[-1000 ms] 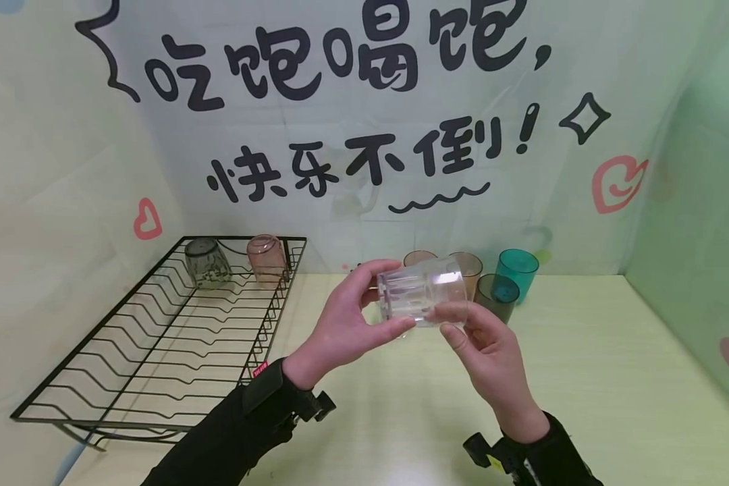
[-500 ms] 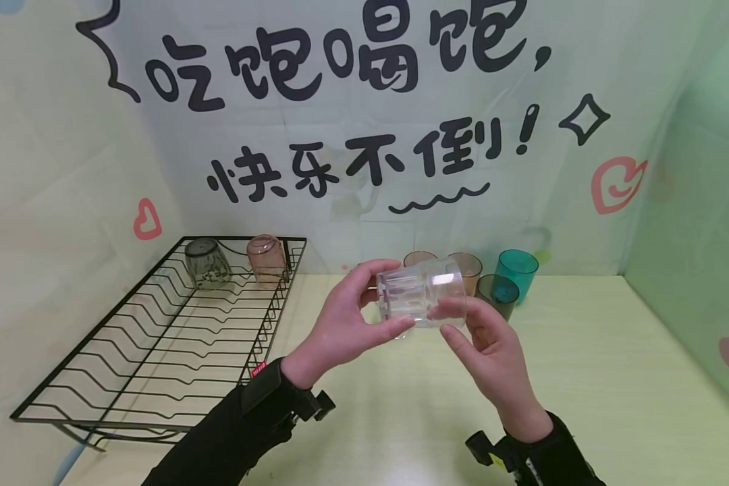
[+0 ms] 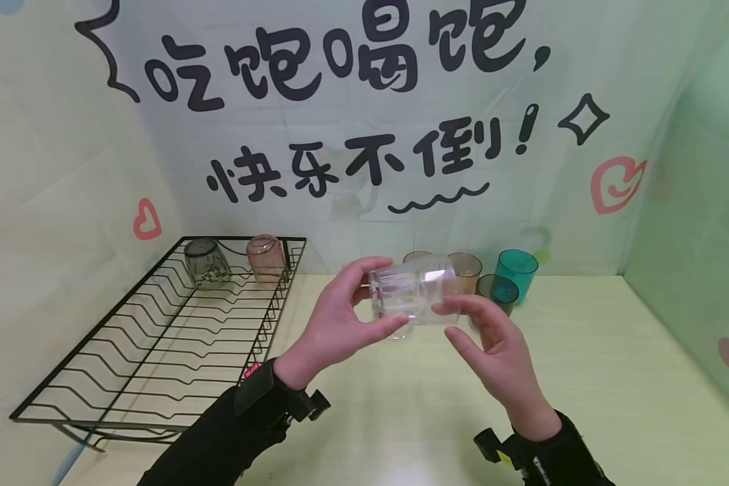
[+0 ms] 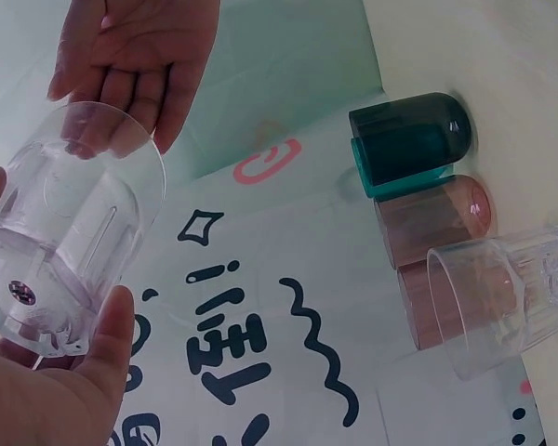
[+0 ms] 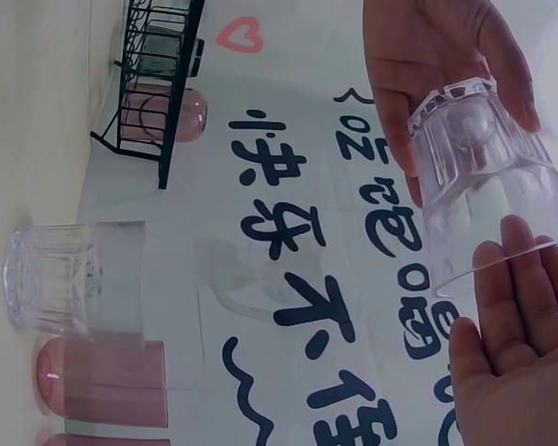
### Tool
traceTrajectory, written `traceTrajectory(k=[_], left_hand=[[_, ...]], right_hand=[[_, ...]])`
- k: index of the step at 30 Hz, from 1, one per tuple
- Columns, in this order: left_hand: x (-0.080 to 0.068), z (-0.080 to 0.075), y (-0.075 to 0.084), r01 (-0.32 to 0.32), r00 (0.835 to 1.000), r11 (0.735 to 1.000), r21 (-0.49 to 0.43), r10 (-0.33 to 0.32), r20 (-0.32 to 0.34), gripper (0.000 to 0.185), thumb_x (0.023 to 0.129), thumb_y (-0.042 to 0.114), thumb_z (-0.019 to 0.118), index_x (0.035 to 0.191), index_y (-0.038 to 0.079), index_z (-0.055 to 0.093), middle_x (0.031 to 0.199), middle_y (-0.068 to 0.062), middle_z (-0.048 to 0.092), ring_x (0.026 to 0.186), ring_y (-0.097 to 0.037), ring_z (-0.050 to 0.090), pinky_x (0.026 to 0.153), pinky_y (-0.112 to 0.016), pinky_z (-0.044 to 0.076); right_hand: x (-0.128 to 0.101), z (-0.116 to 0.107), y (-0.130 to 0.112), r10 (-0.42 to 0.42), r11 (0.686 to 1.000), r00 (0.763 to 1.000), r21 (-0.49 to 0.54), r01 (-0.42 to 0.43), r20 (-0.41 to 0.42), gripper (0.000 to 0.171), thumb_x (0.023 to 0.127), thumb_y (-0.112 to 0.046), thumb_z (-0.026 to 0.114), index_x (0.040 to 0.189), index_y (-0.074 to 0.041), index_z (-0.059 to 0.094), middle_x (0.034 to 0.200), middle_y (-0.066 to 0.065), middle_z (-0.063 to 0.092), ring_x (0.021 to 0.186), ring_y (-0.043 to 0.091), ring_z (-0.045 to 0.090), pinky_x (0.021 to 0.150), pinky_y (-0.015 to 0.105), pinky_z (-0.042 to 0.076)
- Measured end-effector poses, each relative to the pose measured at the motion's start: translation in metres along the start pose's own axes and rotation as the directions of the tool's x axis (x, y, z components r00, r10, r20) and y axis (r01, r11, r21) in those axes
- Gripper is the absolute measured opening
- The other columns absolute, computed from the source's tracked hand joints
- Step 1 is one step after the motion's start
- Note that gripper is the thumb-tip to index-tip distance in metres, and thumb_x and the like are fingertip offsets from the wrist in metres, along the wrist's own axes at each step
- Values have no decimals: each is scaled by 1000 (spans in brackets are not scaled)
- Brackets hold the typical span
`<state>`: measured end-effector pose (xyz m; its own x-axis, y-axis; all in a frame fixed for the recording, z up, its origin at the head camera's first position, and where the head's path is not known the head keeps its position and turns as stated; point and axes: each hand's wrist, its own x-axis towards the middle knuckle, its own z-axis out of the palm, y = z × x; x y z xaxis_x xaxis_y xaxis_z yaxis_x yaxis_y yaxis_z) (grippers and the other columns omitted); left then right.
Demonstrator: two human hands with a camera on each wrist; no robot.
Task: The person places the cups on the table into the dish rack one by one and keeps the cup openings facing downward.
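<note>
My left hand [image 3: 334, 320] grips a clear drinking glass [image 3: 410, 290] near its base, thumb below and fingers above. The glass lies on its side in the air, its mouth facing right. Beside that mouth is my right hand [image 3: 503, 361], its fingers loosely extended and its thumb apart from them. In the right wrist view some fingertips [image 5: 516, 237] overlap the rim; whether they touch it I cannot tell. A second clear glass [image 4: 502, 297] stands upright on the table, mostly hidden behind the held one in the head view.
At the left is a black wire rack [image 3: 97, 424] bearing an upturned grey glass [image 3: 206, 263] and an upturned pink glass [image 3: 266, 258]. By the back wall stand a teal glass [image 3: 518, 270], a dark glass [image 3: 498, 291] and two pinkish-brown ones, one [image 3: 466, 266] nearer the teal.
The held glass and my left hand have shifted slightly left. My right hand has drifted a little right, its thumb now farther from the glass.
</note>
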<state>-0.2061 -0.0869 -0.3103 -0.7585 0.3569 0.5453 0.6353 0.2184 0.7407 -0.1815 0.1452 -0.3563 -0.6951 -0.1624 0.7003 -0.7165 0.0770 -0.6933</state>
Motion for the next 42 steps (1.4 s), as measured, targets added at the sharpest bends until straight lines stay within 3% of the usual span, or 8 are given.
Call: traceTrajectory(k=[9,16,22,33,42], left_hand=[[0,-3,2,0,1000,1000,22,0,-15,71,77,5,84,138,2,49,130,-9,56,104,-22,61,92,-29,53],[2,-6,6,5,1000,999,44,-4,-30,71,76,5,84,138,2,49,129,-9,56,105,-21,61,92,-29,53],[2,-10,7,18,999,998,54,-16,-39,72,76,5,85,138,2,49,130,-9,56,105,-22,61,93,-28,52],[2,-18,7,8,998,998,69,-4,-63,70,75,4,84,136,0,50,128,-11,57,105,-23,61,93,-30,53],[2,-28,7,28,996,997,69,-22,-91,69,75,2,84,135,0,51,127,-11,57,104,-24,62,92,-30,53]], right_hand=[[-1,-7,1,28,998,998,-62,-24,55,42,87,15,65,127,5,57,127,3,63,124,17,51,109,27,37],[-1,-12,4,3,997,997,-71,2,79,46,84,18,66,128,5,56,130,-1,62,126,16,51,110,27,37],[-3,-15,6,7,996,998,-94,-1,66,48,84,18,66,128,3,57,130,-2,61,123,14,53,108,25,38],[-4,-22,13,27,990,996,-142,-15,80,48,84,16,67,129,1,58,130,11,61,125,13,52,109,24,36],[-6,-25,13,36,985,998,-168,-27,51,50,84,15,68,130,-2,59,130,11,62,124,13,53,107,20,35]])
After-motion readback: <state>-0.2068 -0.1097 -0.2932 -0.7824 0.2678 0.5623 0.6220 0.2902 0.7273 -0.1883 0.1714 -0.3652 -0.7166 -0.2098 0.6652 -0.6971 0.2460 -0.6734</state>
